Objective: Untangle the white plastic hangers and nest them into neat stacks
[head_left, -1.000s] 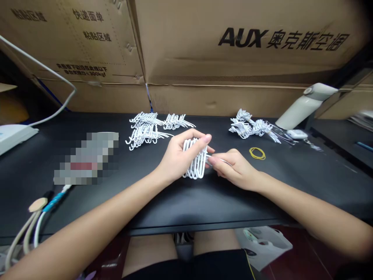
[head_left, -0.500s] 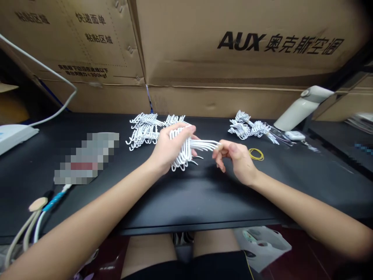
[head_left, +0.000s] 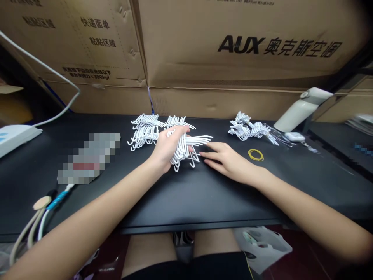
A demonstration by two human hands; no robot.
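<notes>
My left hand (head_left: 166,149) is wrapped round a bundle of white wire hooks (head_left: 181,148), bent ends down and straight ends pointing right. Under the bundle a loose hook (head_left: 194,157) shows by the desk surface. My right hand (head_left: 229,161) is spread with its fingers apart, fingertips close to the straight ends; whether they touch is hard to tell. Behind my left hand lie more piles of white hooks (head_left: 144,136), partly hidden. Tied-looking bunches of white hooks (head_left: 244,128) sit at the back right, and yellow rubber bands (head_left: 256,155) lie right of my right hand.
Cardboard boxes (head_left: 233,70) stand along the back of the black desk (head_left: 180,206). A pale bottle (head_left: 301,111) leans at the right, beside a small white case (head_left: 295,136). At the left are a blurred-out flat object (head_left: 89,157), cables (head_left: 56,200) and a white device (head_left: 17,138).
My left hand has shifted left and back with the bundle. My right hand let go of the straight ends, drew away, then came back left with its fingers spread.
</notes>
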